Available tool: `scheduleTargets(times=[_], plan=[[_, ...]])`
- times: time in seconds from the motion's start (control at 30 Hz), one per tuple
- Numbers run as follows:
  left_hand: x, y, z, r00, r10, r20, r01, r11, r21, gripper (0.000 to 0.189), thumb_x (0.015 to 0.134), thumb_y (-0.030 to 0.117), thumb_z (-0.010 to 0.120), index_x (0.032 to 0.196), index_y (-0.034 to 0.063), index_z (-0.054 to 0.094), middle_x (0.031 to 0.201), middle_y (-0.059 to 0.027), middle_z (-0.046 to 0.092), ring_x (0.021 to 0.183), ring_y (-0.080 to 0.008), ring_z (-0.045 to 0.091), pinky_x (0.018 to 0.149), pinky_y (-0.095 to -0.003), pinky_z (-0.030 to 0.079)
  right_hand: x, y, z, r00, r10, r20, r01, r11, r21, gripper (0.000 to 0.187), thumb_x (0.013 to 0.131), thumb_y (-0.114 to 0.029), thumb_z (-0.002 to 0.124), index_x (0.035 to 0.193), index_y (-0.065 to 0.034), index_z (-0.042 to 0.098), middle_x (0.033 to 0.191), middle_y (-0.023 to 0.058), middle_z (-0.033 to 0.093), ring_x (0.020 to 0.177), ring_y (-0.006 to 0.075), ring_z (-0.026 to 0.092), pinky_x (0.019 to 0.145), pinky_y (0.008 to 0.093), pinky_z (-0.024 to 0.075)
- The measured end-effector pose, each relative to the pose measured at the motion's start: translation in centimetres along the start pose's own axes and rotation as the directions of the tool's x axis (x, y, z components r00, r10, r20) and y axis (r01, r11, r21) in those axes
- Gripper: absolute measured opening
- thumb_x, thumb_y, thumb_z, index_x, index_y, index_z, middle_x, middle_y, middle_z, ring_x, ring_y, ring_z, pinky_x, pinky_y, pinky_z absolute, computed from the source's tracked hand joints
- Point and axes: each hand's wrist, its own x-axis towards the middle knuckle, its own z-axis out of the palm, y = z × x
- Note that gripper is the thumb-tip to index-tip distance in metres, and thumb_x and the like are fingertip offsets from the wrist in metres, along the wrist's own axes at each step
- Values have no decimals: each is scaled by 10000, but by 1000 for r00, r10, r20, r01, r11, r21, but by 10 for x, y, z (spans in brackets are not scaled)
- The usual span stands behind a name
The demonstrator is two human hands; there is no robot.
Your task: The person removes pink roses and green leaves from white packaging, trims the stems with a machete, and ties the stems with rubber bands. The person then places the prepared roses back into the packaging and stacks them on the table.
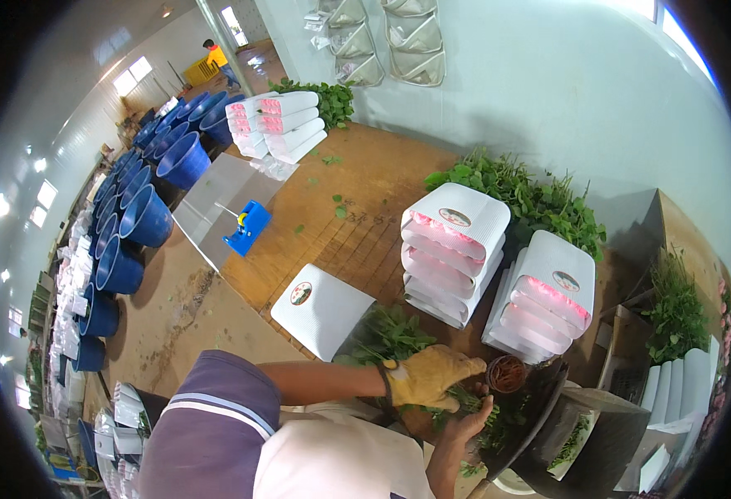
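A bunch wrapped in white corrugated paper [322, 312] lies on the wooden table before me, its blossoms hidden. Green leaves and stems [393, 337] run out of the wrap towards my hands. My left hand [431, 377], in a yellow work glove, curls over the stems with its fingers stretched towards a small cup of rubber bands [506, 374]. Bare and lower down, my right hand [470, 419] is cupped around the stem ends; part of its grip is hidden. Two stacks of wrapped pink flowers [456, 252] [543, 299] stand beyond the cup.
A blue tape dispenser [247, 227] sits near clear plastic sheets [216, 199]. More wrapped bunches [287, 125] are stacked at the far end. Blue buckets [147, 215] line the floor at left. A dark curved blade-like edge [527, 430] rises right of my hands. Another person [219, 59] stands far off.
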Motion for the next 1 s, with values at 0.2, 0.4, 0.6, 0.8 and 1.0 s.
scheduleTargets(times=[0.2, 0.4, 0.6, 0.8, 1.0], plan=[[-54, -77, -71, 993, -120, -11, 121, 991, 59, 796, 846, 443, 832, 1488, 56, 566, 1418, -203, 658, 1269, -393, 646, 1064, -497, 513, 24, 4, -23, 995, -70, -67, 64, 994, -90, 415, 1066, -417, 598, 1246, -48, 664, 1244, 128, 683, 1162, 317, 640, 1055, 503, 509], [-102, -205, -172, 858, -384, 340, 285, 908, 307, 962, 713, 575, 851, 1492, 75, 588, 1338, -208, 710, 1226, -380, 681, 978, -472, 555, -46, 21, 33, 921, -98, -377, -119, 852, -510, 852, 1039, -657, 480, 1610, -31, 394, 1598, 193, 452, 1410, 426, 485, 1149, 611, 405], [-96, -274, -202, 546, -355, 759, 326, 924, 197, 966, 810, 649, 757, 1554, 72, 540, 1466, -196, 649, 1349, -359, 621, 1082, -463, 511, -117, 183, 99, 949, -167, -266, -22, 809, -587, 850, 1046, -658, 473, 1613, -30, 383, 1595, 192, 453, 1411, 414, 488, 1153, 595, 412], [-133, -261, -198, 566, -258, 783, 371, 928, 38, 1024, 821, 632, 772, 1651, 145, 422, 1545, -155, 595, 1355, -333, 615, 1116, -452, 492, -176, 285, 136, 989, -70, -128, -9, 847, -531, 848, 1054, -658, 466, 1616, -30, 373, 1592, 191, 453, 1411, 402, 491, 1158, 578, 418], [-211, -239, -151, 674, -143, 725, 377, 910, -171, 1056, 785, 585, 783, 1664, 148, 395, 1510, -192, 619, 1338, -348, 633, 1104, -442, 501, -227, 328, 124, 990, -110, -87, 56, 878, -476, 846, 1061, -658, 459, 1619, -30, 362, 1589, 189, 454, 1412, 390, 493, 1162, 562, 424]])
